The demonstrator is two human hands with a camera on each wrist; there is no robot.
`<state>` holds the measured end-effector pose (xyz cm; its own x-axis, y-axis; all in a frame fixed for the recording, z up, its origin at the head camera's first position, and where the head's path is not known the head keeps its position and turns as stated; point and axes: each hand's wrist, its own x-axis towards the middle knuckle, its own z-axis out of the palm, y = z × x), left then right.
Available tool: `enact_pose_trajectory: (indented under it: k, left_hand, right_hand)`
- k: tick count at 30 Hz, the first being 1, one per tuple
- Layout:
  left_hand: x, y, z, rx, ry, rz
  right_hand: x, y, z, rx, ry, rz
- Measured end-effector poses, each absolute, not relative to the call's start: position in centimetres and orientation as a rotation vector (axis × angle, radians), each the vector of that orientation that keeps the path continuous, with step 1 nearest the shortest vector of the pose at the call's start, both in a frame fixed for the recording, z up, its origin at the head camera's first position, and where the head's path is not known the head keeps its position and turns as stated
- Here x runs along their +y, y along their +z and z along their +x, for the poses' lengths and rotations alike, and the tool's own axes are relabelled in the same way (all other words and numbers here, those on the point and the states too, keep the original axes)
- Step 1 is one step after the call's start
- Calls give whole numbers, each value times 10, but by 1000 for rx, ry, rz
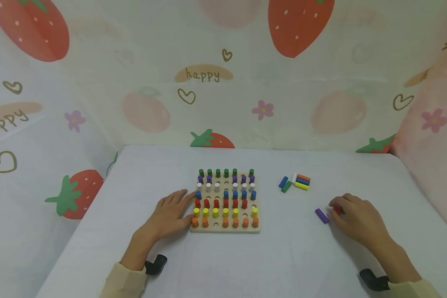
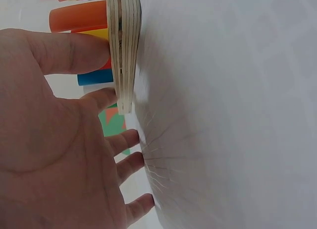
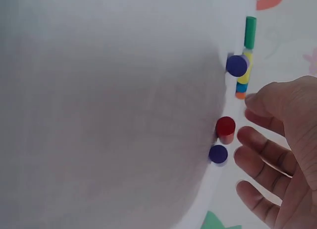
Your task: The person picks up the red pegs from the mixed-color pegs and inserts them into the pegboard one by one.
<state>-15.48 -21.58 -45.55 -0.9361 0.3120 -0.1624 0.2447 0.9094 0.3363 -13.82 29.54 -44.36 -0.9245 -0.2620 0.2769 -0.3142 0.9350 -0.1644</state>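
My left hand [image 1: 171,215] rests beside a wooden pegboard [image 1: 225,229], its thumb and index finger touching the board's left edge. In the left wrist view the thumb [image 2: 74,53] lies against the layered side, and the other fingers are spread on the cloth. Rows of coloured pegs stand upright in the board, with several bare holes. On the right, my right hand [image 1: 361,219] hovers over a red peg [image 3: 226,127], fingers bent loosely and apart from it. A purple peg [image 1: 322,216] lies left of that hand. Another purple peg [image 3: 218,153] appears below the red one, hidden in the head view.
Beyond the right hand lies a loose group of pegs, including a green peg [image 1: 286,187], a yellow peg [image 1: 301,186] and an orange peg [image 1: 303,177]. A white cloth [image 1: 283,256] covers the table. Strawberry-printed curtains [image 1: 223,111] surround the back and sides.
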Motion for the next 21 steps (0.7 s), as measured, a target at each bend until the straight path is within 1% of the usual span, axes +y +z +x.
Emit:
enact_pose_trajectory:
  k: [9, 16, 21]
  left_hand:
    - [-216, -455, -155, 2852, 460, 407]
    - [-216, -456, -156, 2855, 469, 417]
    - [-217, -456, -156, 2851, 463, 422]
  right_hand:
    - [296, -445, -135, -2916, 265, 323]
    - [292, -444, -138, -2941, 299, 341]
    - [290, -444, -138, -3018, 305, 291]
